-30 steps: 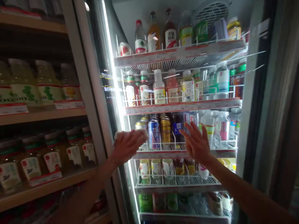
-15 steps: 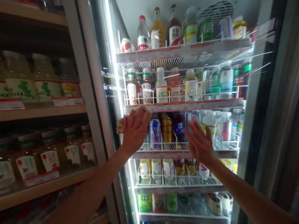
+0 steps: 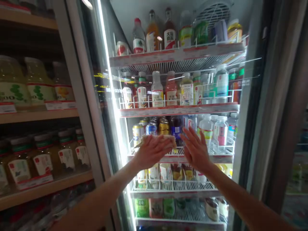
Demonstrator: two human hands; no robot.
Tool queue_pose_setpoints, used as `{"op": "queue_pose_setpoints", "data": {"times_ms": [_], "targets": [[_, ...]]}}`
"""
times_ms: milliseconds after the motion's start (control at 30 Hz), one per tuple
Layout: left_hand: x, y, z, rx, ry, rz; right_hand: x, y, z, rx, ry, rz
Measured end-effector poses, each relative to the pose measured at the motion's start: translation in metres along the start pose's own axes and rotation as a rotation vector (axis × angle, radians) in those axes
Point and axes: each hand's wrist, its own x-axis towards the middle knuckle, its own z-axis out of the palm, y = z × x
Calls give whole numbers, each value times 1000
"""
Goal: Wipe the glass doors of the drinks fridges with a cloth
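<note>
My left hand (image 3: 152,152) presses a pale, crumpled cloth (image 3: 167,137) at the glass door (image 3: 99,99) of a lit drinks cooler. Only the cloth's upper edge and right end show past my fingers. To its right, my right hand (image 3: 196,150) is raised with the fingers stretched out and holds nothing; whether its palm touches the glass I cannot tell. Behind the hands, inside the cooler, stand a blue can (image 3: 151,129), a gold can (image 3: 164,127) and clear bottles (image 3: 220,130).
Wooden shelves (image 3: 38,116) with juice bottles (image 3: 66,154) run along the left. Bottles such as a dark one (image 3: 169,33) line the cooler's upper wire shelves (image 3: 178,110). A metal frame (image 3: 276,112) borders the door on the right.
My left hand has swept the cloth to the right and down, so it is now close beside my right hand. The view has shifted slightly; my right hand stays outstretched at about the same height.
</note>
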Motion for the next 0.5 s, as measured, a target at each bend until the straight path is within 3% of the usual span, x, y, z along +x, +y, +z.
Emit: {"op": "queue_pose_setpoints", "data": {"times_ms": [67,167,200,233,333,400,433,500], "targets": [[13,-1,0,11,-3,-80,-1,7,-7,-12,-4,16],[42,2,1,31,54,-458,-3,23,-17,-44,10,43],[50,11,4,24,60,-501,-4,29,-20,-51,12,51],[56,23,8,9,49,-468,-5,34,-23,-56,13,59],[60,67,21,-80,-18,-87,-11,46,-34,-47,-3,60],[64,84,27,-118,-28,63,-16,50,-42,-18,-9,43],[69,87,29,-119,-20,54,-18,51,-46,7,-4,30],[87,85,31,-105,18,-112,-19,49,-52,92,22,2]]}}
